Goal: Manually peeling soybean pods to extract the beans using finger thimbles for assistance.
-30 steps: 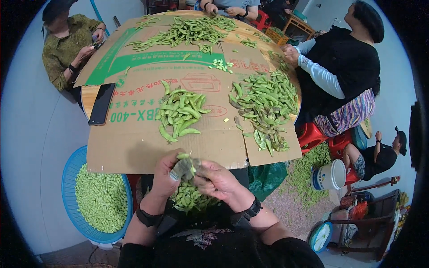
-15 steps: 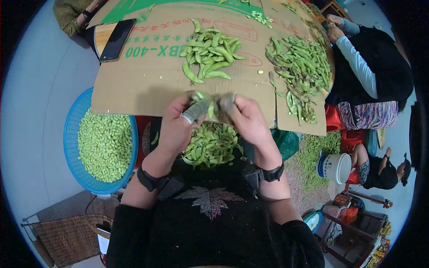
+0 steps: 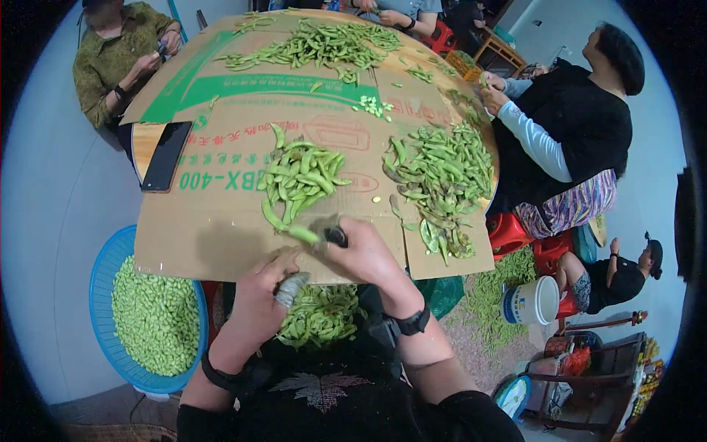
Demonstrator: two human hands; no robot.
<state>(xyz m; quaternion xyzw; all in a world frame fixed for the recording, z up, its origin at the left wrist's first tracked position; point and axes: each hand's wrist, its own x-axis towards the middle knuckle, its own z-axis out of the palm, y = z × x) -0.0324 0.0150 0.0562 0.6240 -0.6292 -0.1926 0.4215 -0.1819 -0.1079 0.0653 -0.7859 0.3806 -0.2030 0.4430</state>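
My right hand [image 3: 362, 249], a dark cover on its thumb, reaches over the near edge of the cardboard [image 3: 221, 250]. Its blurred fingertips are closed at the end of a green bean pod [image 3: 302, 234], just below a pile of plump pods [image 3: 305, 177]. My left hand [image 3: 258, 298] is loosely curled at the cardboard's edge, a grey cover on its thumb. What its palm holds, if anything, is hidden. Below both hands, a heap of opened pod shells [image 3: 317, 313] lies in my lap.
A blue basket [image 3: 99, 317] of shelled beans stands at my left. More pods [image 3: 442, 184] lie to the right, and a phone [image 3: 168, 158] at the left edge. A white bucket [image 3: 541, 300] stands on the floor. Other people [image 3: 567, 125] sit around the table.
My hands have parted; the right has moved forward to the pod pile, the left has stayed by the edge. One pod is drawn slightly out of the pile. The view has tilted up.
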